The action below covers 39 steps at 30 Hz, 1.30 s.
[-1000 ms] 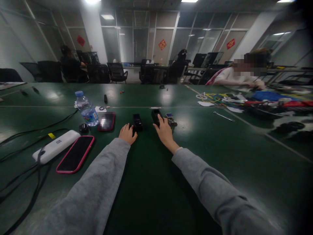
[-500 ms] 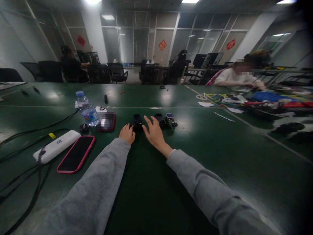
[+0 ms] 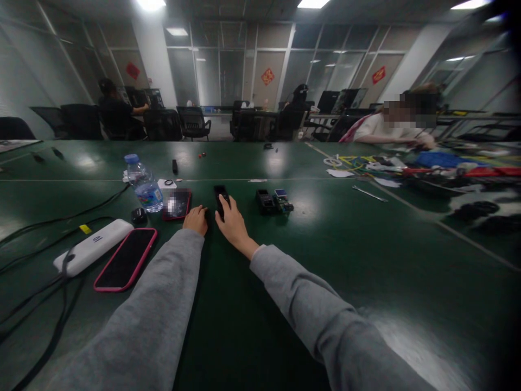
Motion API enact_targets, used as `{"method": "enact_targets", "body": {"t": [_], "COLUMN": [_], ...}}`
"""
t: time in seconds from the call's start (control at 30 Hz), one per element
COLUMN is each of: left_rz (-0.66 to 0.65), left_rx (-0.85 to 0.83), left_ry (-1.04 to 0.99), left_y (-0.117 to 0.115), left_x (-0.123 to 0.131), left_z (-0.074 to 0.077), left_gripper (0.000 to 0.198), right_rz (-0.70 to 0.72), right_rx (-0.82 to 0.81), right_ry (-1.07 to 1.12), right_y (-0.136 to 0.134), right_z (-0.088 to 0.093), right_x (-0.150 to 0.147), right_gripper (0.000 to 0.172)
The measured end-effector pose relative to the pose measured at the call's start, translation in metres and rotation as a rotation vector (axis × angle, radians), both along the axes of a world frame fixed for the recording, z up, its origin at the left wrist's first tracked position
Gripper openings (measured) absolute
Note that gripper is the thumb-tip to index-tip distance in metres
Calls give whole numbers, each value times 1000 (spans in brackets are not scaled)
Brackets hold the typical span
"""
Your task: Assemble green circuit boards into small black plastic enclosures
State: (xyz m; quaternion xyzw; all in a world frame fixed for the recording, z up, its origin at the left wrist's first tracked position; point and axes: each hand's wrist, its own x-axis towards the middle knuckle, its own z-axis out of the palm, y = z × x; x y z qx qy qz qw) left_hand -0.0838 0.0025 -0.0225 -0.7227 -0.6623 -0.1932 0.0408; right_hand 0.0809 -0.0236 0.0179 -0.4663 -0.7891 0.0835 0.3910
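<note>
A slim black handheld device (image 3: 222,192) with a dark screen sits on the green table, tilted slightly. My right hand (image 3: 235,224) is around its lower part, with the thumb on the near left side and fingers over the face and right edge. My left hand (image 3: 196,220) rests on the table just left of it, apart from the device, fingers loosely bent and seemingly holding nothing. To the right lie a black casing (image 3: 265,201) with openings and a small green circuit board (image 3: 282,200) with a screen.
Left are a water bottle (image 3: 143,184), a red-edged dark object (image 3: 177,205), a black cap-like item (image 3: 139,215), a white power bank (image 3: 94,247), a pink-cased phone (image 3: 125,259) and black cables. Right are a wrench (image 3: 369,193) and a pile of cables (image 3: 443,171), with a person behind it.
My right hand has moved left onto the black device and closed around it. The device has shifted left. My left hand has drawn left, away from it.
</note>
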Motion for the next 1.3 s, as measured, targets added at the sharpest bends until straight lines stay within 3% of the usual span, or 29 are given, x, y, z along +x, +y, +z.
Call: {"method": "enact_targets", "body": {"t": [0.2, 0.4, 0.53, 0.67, 0.83, 0.93, 1.07, 1.3], "left_rz": [0, -3, -175, -344, -393, -407, -413, -415], "left_rx": [-32, 44, 190, 182, 145, 106, 89, 105], "left_ry": [4, -78, -117, -61, -83, -101, -106, -109], "left_y": [3, 0, -9, -12, -9, -9, -10, -12], "left_x": [-1, 5, 12, 14, 13, 12, 11, 14], "left_z": [-1, 6, 18, 20, 16, 15, 16, 16], "left_gripper": [45, 41, 45, 51, 46, 47, 48, 47], "right_rz": [-75, -133, -102, -112, -195, -272, -304, -384], "right_rx": [65, -78, -62, 68, 232, 226, 92, 46], "right_ry": [103, -34, -131, -157, -193, -213, -241, -184], "right_y": [0, 18, 23, 19, 14, 21, 36, 41], "right_z": [17, -8, -18, -9, 6, -1, -21, -29], "right_x": [37, 69, 68, 69, 112, 154, 194, 203], "right_gripper": [54, 52, 52, 49, 41, 42, 43, 41]}}
